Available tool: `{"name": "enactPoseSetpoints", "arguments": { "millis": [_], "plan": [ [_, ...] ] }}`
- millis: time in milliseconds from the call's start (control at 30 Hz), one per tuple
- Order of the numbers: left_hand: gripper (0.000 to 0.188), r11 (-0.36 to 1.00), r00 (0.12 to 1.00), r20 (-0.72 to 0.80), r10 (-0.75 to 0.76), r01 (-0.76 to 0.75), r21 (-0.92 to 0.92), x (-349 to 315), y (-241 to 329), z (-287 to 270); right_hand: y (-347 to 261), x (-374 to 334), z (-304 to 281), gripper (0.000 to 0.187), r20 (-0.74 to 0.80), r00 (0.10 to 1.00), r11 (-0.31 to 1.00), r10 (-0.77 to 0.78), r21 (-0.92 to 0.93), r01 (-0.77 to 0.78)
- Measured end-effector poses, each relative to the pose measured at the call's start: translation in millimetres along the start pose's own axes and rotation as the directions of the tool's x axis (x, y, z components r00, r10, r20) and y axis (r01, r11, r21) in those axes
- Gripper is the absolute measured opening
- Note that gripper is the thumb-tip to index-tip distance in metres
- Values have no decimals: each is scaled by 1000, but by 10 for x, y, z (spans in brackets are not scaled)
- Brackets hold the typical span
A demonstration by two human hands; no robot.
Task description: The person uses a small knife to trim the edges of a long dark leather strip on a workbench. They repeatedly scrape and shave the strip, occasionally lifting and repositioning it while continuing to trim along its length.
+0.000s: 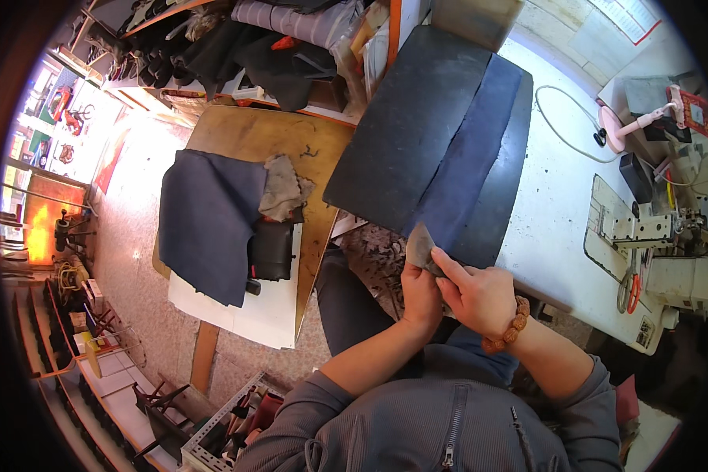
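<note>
Both of my hands meet at the near edge of a black board [405, 118]. My left hand [422, 299] is closed around the lower part of a flat grey-brown piece [419, 242] with a pointed tip; whether it is a blade or a scrap of leather I cannot tell. From the right, my right hand [480, 293] pinches the same piece, its index finger stretched along it. Just beyond the tip, a long strip of dark blue leather [476, 145] lies lengthwise on the board. My fingers hide the piece's lower end.
Left of my knees, a wooden table [236, 126] bears a large dark blue leather sheet [208, 220], a grey rag [283, 189] and a black case [272, 250]. At right, a sewing machine [645, 232] and orange-handled scissors [631, 291] are on a white table [551, 259].
</note>
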State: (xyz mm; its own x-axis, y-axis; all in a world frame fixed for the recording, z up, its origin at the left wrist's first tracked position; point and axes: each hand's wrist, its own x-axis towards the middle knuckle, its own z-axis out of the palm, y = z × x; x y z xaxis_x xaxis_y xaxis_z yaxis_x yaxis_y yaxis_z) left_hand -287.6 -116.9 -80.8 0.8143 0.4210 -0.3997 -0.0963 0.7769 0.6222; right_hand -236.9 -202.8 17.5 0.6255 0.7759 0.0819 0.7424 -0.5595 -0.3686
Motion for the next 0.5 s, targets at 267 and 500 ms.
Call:
{"name": "enactPoseSetpoints", "arguments": {
  "millis": [267, 500],
  "plan": [
    [43, 993, 990, 79, 117, -116, -9, 11, -35, 7, 26, 69, 18, 39, -23, 998, 997, -52, -56, 50],
    [49, 988, 994, 55, 93, -99, 121, 0, -21, -14, 13, 132, 30, 41, 23, 999, 999, -32, -28, 33]
  ]
}}
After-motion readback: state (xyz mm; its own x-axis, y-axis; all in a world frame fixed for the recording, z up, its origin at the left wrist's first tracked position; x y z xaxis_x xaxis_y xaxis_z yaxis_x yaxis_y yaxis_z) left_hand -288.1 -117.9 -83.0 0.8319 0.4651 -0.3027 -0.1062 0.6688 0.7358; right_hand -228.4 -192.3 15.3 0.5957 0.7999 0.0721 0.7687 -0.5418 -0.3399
